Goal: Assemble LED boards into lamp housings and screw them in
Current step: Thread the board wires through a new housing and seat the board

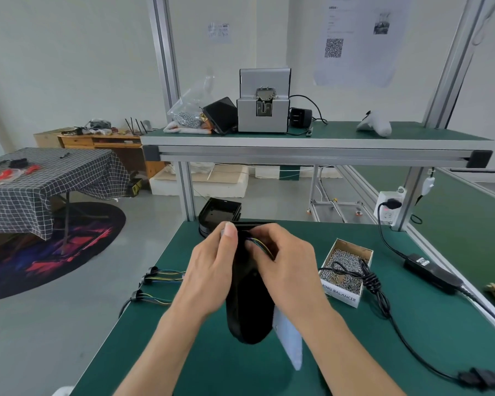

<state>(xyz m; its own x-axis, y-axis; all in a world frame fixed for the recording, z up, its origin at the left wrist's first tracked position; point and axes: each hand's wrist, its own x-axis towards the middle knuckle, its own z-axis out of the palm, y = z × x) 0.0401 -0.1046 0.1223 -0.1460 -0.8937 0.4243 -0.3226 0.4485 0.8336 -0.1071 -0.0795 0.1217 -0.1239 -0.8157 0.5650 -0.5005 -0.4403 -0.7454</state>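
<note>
Held upright above the near green bench [240, 367], the black lamp housing [249, 310] is gripped by the left hand [212, 275] so the right hand [283, 264] can pinch coloured wires [262, 245] at its top, likely threading them; the white LED board [289, 338] hangs behind

Both hands hide the lamp housing [249, 312] top (wire ends unseen); wall poster [355, 38] text blurred.
</note>
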